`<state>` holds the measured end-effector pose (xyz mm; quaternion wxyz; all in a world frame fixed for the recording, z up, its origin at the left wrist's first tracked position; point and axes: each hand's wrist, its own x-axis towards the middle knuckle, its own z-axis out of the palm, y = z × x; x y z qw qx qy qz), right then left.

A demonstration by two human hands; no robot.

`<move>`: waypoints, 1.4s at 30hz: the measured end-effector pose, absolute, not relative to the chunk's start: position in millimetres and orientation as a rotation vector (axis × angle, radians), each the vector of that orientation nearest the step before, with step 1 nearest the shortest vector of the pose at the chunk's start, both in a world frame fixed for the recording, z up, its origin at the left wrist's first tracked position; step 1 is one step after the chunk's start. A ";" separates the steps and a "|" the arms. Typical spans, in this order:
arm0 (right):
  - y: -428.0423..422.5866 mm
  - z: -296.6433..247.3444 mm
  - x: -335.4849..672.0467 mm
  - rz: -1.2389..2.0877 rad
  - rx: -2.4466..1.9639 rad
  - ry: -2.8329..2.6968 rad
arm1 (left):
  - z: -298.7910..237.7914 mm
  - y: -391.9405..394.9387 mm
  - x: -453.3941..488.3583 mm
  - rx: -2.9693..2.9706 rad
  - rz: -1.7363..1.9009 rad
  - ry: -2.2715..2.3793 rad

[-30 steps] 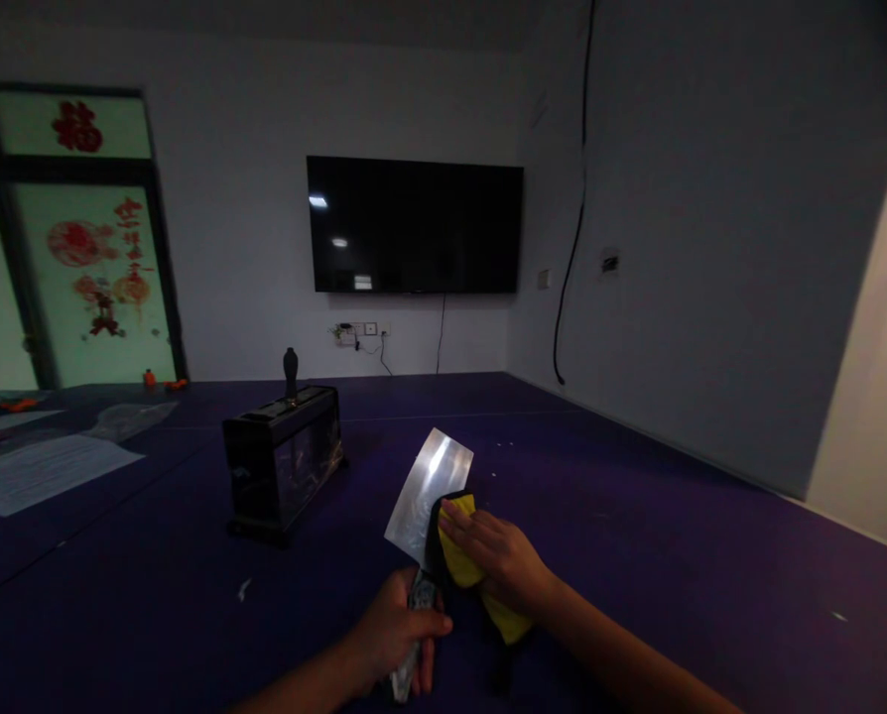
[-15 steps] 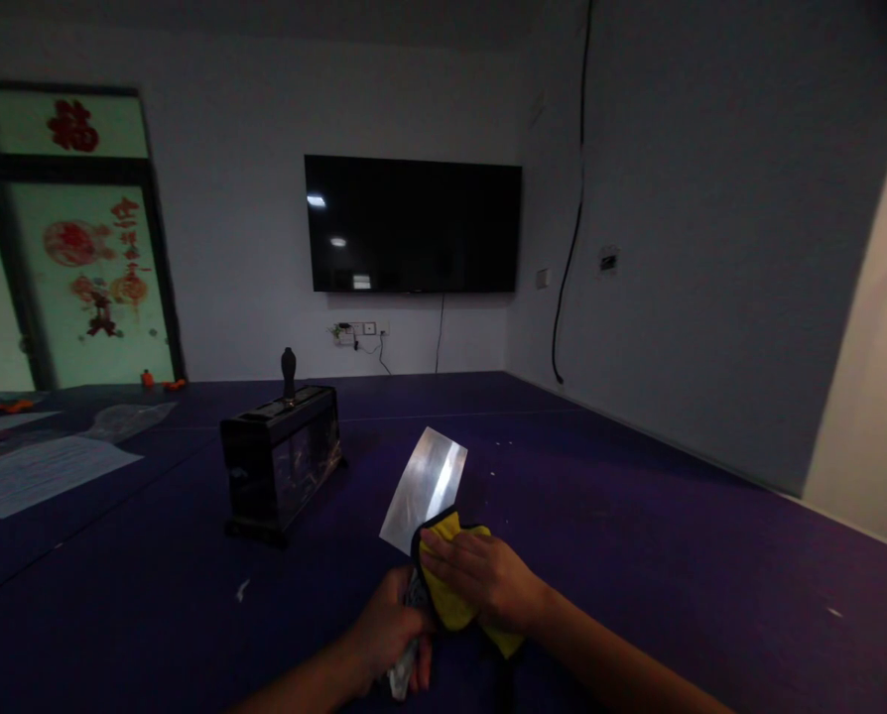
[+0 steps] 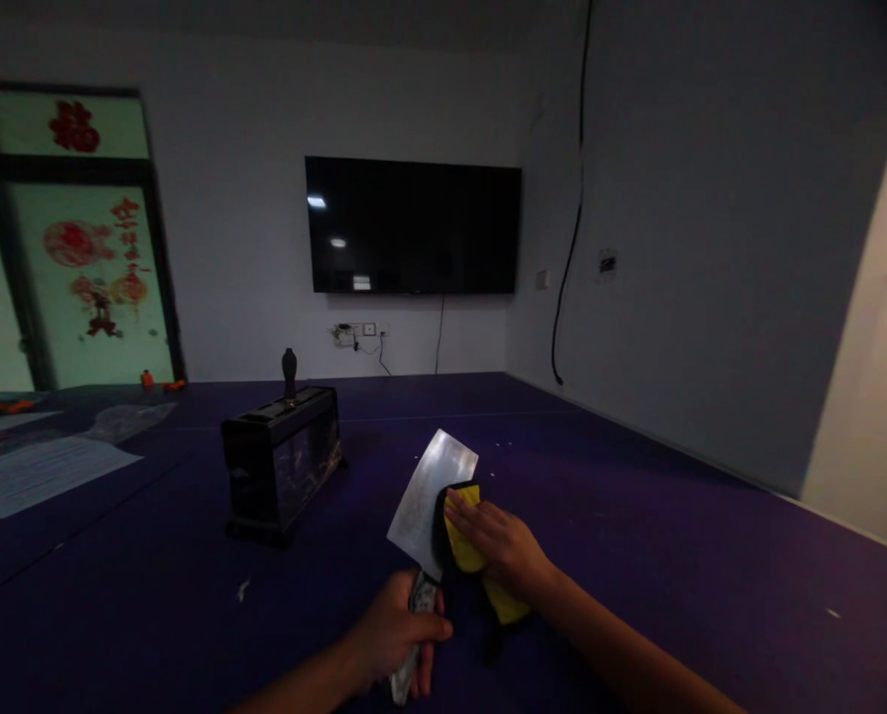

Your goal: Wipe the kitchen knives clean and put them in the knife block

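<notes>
My left hand (image 3: 399, 630) is closed around the patterned grey handle of a cleaver (image 3: 430, 496), whose broad shiny blade points up and away from me. My right hand (image 3: 503, 545) presses a yellow cloth with dark edging (image 3: 464, 543) against the right side of the blade. Part of the cloth hangs below the fingers. To the left of the hands stands a black knife block (image 3: 280, 461) with clear-looking sides; one dark handle sticks up from its top.
The purple surface (image 3: 637, 575) carries small white scraps (image 3: 243, 591). Printed paper (image 3: 49, 471) and a clear plastic bag (image 3: 131, 419) lie at the left. A television (image 3: 414, 226) hangs on the far wall, and a black cable (image 3: 578, 208) runs down the right wall.
My right hand has slid the cloth up and right along the blade, uncovering the handle's top. The cleaver has shifted slightly right. The knife block has stayed put.
</notes>
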<state>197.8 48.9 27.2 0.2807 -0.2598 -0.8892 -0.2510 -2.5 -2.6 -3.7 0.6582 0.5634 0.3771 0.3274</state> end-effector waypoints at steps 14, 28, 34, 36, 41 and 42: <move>52.5 28.4 202.5 -0.606 -0.848 -2.222 | 2.3 -6.9 -1.8 1.255 0.720 0.841; 48.1 26.6 196.6 -0.560 -0.764 -2.370 | -0.6 -2.0 -2.2 1.244 0.734 0.862; 58.3 25.1 202.3 -0.469 -0.948 -2.182 | 3.8 -2.2 -4.1 1.252 0.678 0.830; 62.3 23.8 204.9 -0.457 -0.999 -2.120 | 4.8 -3.2 -4.8 1.253 0.660 0.843; 70.1 19.2 211.3 -0.431 -1.077 -2.046 | 7.0 -5.7 -5.2 1.267 0.630 0.853; 70.9 18.4 212.1 -0.429 -1.077 -2.041 | 7.5 -6.2 -5.1 1.266 0.634 0.860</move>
